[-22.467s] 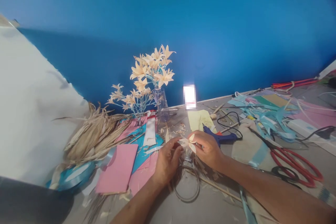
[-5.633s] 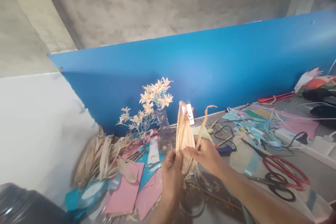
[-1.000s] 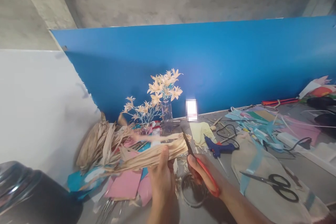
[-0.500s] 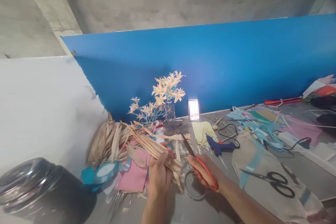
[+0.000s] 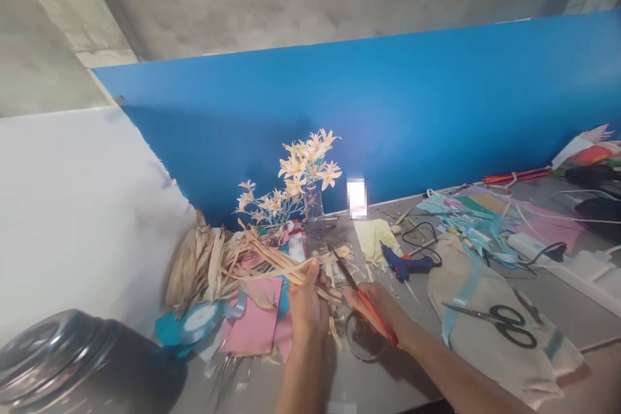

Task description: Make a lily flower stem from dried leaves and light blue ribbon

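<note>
My left hand [image 5: 309, 301] is closed around a bundle of dried corn husk strips [image 5: 272, 257], which fan out toward the upper left, their other ends showing below my fingers. In my right hand [image 5: 376, 310] is a pair of red-handled scissors [image 5: 345, 268], its dark blades pointing up and left, close to the strips. Husk scraps lie on the table under both hands. Behind them, pale artificial lilies [image 5: 310, 158] stand in a clear glass vase [image 5: 314, 210]. A round ring-shaped item [image 5: 356, 352] lies below my right hand.
A pile of dried husks [image 5: 189, 265], a ribbon roll [image 5: 200, 322] and pink sheets [image 5: 250, 330] lie left. A dark metal pot [image 5: 97, 362] stands front left. Rightward are a blue glue gun [image 5: 407, 265], black scissors [image 5: 509, 323] on cloth, and a white power strip [image 5: 548, 265].
My left hand has shifted slightly right, and one strip now lies across the bundle by my thumb. The scissors stay close by in my right hand. The view has shifted a little.
</note>
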`<state>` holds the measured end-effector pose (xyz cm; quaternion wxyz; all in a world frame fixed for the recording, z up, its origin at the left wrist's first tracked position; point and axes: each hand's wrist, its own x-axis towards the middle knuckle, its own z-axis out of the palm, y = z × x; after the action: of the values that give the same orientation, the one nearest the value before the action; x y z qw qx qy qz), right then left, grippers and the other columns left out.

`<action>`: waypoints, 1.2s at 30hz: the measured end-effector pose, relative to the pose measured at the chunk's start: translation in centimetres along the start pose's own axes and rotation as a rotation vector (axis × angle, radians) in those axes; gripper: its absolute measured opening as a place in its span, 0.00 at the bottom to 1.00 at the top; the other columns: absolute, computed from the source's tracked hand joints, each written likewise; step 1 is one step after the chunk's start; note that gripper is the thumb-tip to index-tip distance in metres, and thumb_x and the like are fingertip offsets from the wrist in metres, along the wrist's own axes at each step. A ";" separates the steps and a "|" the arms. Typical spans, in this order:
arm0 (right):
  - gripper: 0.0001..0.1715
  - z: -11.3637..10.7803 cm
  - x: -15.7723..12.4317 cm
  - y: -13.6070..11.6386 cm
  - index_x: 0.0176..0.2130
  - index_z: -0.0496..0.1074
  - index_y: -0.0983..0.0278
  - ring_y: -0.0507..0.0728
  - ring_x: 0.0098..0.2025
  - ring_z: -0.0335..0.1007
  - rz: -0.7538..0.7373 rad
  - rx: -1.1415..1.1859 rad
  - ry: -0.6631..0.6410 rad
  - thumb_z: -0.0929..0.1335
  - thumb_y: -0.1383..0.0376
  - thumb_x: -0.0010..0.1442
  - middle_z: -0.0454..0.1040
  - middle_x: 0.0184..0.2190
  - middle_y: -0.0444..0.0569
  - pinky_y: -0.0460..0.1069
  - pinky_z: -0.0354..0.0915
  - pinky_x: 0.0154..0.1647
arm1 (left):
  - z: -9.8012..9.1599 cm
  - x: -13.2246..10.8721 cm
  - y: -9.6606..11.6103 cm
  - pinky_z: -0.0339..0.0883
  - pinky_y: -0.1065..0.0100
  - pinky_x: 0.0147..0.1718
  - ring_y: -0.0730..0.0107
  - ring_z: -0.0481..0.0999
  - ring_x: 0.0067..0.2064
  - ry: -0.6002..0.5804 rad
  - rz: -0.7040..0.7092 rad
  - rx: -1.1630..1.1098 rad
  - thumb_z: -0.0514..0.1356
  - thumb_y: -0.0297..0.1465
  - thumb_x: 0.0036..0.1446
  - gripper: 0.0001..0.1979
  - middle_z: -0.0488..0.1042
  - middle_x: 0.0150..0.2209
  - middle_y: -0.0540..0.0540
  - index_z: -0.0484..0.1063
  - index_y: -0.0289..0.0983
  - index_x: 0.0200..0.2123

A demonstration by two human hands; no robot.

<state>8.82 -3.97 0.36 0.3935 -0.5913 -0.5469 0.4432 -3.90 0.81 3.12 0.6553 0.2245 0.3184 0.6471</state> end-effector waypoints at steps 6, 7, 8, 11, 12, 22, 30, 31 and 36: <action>0.36 0.6 -0.1 -1.3 0.20 0.53 0.60 0.49 0.16 0.49 0.067 0.196 -0.060 0.59 0.34 0.56 0.52 0.14 0.38 0.46 0.49 0.18 | -0.4 0.1 -0.6 0.58 0.76 0.20 0.79 0.62 0.19 -0.032 -0.105 0.007 0.73 0.35 0.41 0.18 0.63 0.16 0.56 0.67 0.35 0.26; 0.37 0.9 -0.1 -1.3 0.20 0.53 0.60 0.48 0.15 0.48 0.106 0.232 -0.053 0.59 0.32 0.55 0.52 0.14 0.38 0.46 0.48 0.17 | -0.5 0.2 -0.8 0.58 0.76 0.20 0.79 0.63 0.19 -0.030 -0.101 0.015 0.73 0.35 0.41 0.18 0.63 0.17 0.56 0.68 0.34 0.26; 0.37 1.2 -0.2 -1.3 0.19 0.52 0.60 0.48 0.14 0.47 0.143 0.260 -0.048 0.59 0.32 0.54 0.51 0.14 0.38 0.45 0.47 0.16 | -0.7 0.3 -0.9 0.58 0.76 0.20 0.79 0.63 0.19 -0.031 -0.091 0.015 0.73 0.35 0.42 0.17 0.63 0.17 0.56 0.68 0.34 0.26; 0.37 1.3 -0.2 -0.7 0.20 0.53 0.60 0.47 0.13 0.45 0.220 0.269 -0.034 0.57 0.32 0.56 0.50 0.14 0.37 0.45 0.44 0.14 | -1.1 0.7 -0.9 0.59 0.76 0.20 0.80 0.63 0.20 -0.028 -0.070 -0.010 0.73 0.34 0.42 0.17 0.64 0.18 0.56 0.68 0.34 0.28; 0.36 0.9 -0.2 -0.4 0.20 0.53 0.60 0.47 0.12 0.46 0.219 0.232 -0.037 0.57 0.33 0.57 0.50 0.14 0.37 0.45 0.45 0.14 | -1.3 0.8 -0.7 0.59 0.76 0.20 0.80 0.63 0.20 -0.022 -0.075 -0.013 0.73 0.33 0.42 0.17 0.64 0.18 0.56 0.68 0.34 0.28; 0.11 -6.4 6.2 -0.9 0.38 0.71 0.64 0.61 0.42 0.74 0.021 -0.874 0.196 0.69 0.59 0.59 0.78 0.39 0.54 0.47 0.59 0.35 | -3.3 1.2 3.5 0.57 0.77 0.17 0.81 0.60 0.20 0.054 -0.038 0.035 0.73 0.28 0.41 0.16 0.63 0.19 0.56 0.66 0.34 0.25; 0.12 -4.7 10.7 0.1 0.42 0.72 0.69 0.66 0.46 0.74 0.049 -0.917 0.099 0.69 0.65 0.58 0.78 0.42 0.64 0.51 0.62 0.42 | -3.3 -0.5 6.1 0.56 0.76 0.18 0.81 0.58 0.20 0.064 -0.032 0.069 0.72 0.28 0.42 0.15 0.62 0.21 0.56 0.67 0.35 0.27; 0.11 -4.7 10.6 -0.2 0.42 0.72 0.69 0.66 0.45 0.74 0.052 -0.899 0.100 0.68 0.65 0.59 0.78 0.41 0.64 0.51 0.62 0.41 | -3.2 -1.0 6.5 0.56 0.76 0.18 0.81 0.59 0.21 0.060 -0.016 0.086 0.72 0.28 0.42 0.15 0.63 0.23 0.55 0.68 0.35 0.28; 0.13 -4.6 7.7 -3.0 0.39 0.72 0.67 0.58 0.33 0.73 -0.021 -0.713 -0.037 0.69 0.60 0.57 0.78 0.33 0.52 0.47 0.62 0.31 | -0.3 -5.9 8.0 0.55 0.75 0.19 0.80 0.59 0.21 -0.092 -0.021 0.170 0.70 0.32 0.47 0.11 0.65 0.25 0.52 0.70 0.36 0.28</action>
<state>12.39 4.06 3.86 0.1572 -0.6778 -0.6800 0.2311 -9.57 -4.58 9.29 0.6544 0.3053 0.3441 0.6001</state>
